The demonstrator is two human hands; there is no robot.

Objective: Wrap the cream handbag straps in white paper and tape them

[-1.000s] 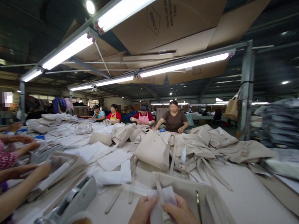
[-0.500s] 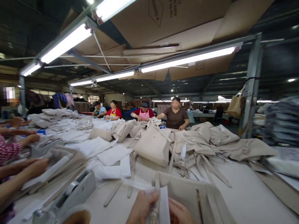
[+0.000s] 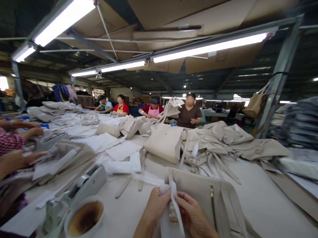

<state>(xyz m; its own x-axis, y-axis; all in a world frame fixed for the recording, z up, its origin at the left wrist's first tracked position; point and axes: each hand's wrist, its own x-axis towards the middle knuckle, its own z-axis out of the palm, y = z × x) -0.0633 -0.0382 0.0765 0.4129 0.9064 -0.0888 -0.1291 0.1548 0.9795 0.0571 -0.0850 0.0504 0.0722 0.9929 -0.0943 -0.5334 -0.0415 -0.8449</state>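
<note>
A strip of white tissue-like paper (image 3: pixel 166 230) lies around a beige strap with a metal buckle (image 3: pixel 172 214). My left hand (image 3: pixel 155 207) is closed, thumb and fingers pinching the paper against the strap. On the other side my right hand (image 3: pixel 193 212) grips the paper's right edge between thumb and fingertips. Underneath and to the right lies a beige handbag (image 3: pixel 196 179) with a brass zipper (image 3: pixel 213 202). Parts of the strap are hidden under the paper and my fingers.
At my left stand a tape dispenser (image 3: pixel 86 184) and a white bowl (image 3: pixel 67 234) with brown residue. Beige bags (image 3: pixel 164 142) and white paper sheets (image 3: pixel 123 150) are heaped ahead. A co-worker's hand (image 3: pixel 14 162) is at far left. Dark wrapped stacks (image 3: pixel 304 124) stand right.
The paper has been folded over the buckle, and both hands have come closer together. The view has tilted down. Across the table, a co-worker has lifted a beige bag.
</note>
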